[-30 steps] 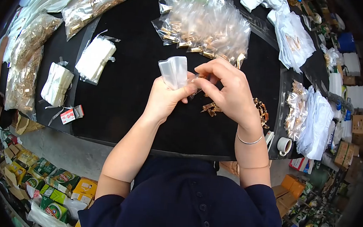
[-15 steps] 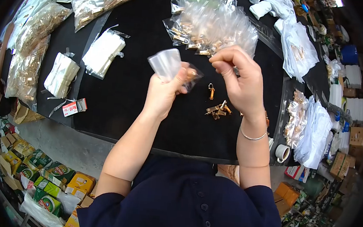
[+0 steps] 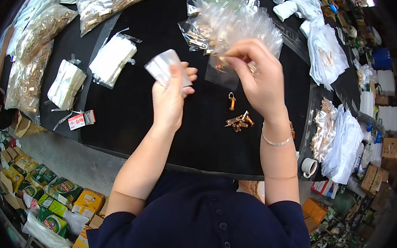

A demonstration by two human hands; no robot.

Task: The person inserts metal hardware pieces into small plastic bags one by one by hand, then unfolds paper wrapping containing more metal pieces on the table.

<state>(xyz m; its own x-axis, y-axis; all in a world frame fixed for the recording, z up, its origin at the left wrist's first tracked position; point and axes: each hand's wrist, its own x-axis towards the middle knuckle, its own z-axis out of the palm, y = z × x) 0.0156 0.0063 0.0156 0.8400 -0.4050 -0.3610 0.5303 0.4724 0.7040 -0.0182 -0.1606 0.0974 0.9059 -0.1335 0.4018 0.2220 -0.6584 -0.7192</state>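
Observation:
My left hand (image 3: pixel 169 96) is closed around a small stack of clear plastic bags (image 3: pixel 160 66), thumb on top. Between the thumb and fingers of my right hand (image 3: pixel 262 78) is a filled clear bag (image 3: pixel 221 78) with gold-coloured metal inside, hanging just in front of a heap of filled bags (image 3: pixel 234 24). Below that hand, one gold snap hook (image 3: pixel 232 102) lies on the black tabletop (image 3: pixel 197 142). A small pile of similar gold hooks (image 3: pixel 239 122) is just nearer to me.
Bundles of empty bags (image 3: pixel 114 57) and a red-and-white box (image 3: pixel 81 120) lie on the left. Large bags of gold hardware (image 3: pixel 30 73) line the far left edge. At right are a white cup (image 3: pixel 309 167) and white plastic bags (image 3: pixel 343 145).
The filled bag has passed from my left hand to my right, which has moved up and left towards the heap. My left hand has shifted slightly left, keeping the stack of bags.

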